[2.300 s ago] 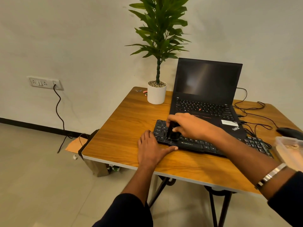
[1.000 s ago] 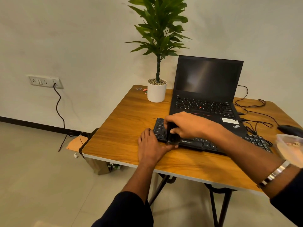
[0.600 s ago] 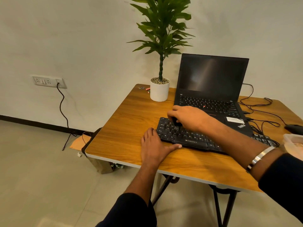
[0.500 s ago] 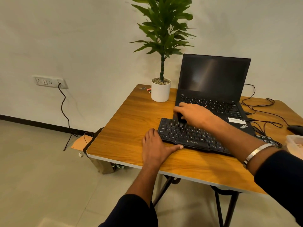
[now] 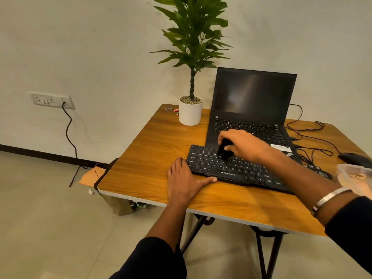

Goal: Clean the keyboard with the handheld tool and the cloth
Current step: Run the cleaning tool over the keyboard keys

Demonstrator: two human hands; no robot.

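Keyboard: black, pale key lettering; laptop: black; bench: orange-brown wood grain, pale edge; plant pot: white; leaves: green; bracelet: silver.

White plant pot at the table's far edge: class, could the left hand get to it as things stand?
Probably yes. The left hand lies flat and holds nothing, and only bare table separates it from the white plant pot.

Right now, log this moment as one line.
right hand: grips black handheld tool on keyboard | left hand: flat on table, bracing keyboard | cloth: unseen
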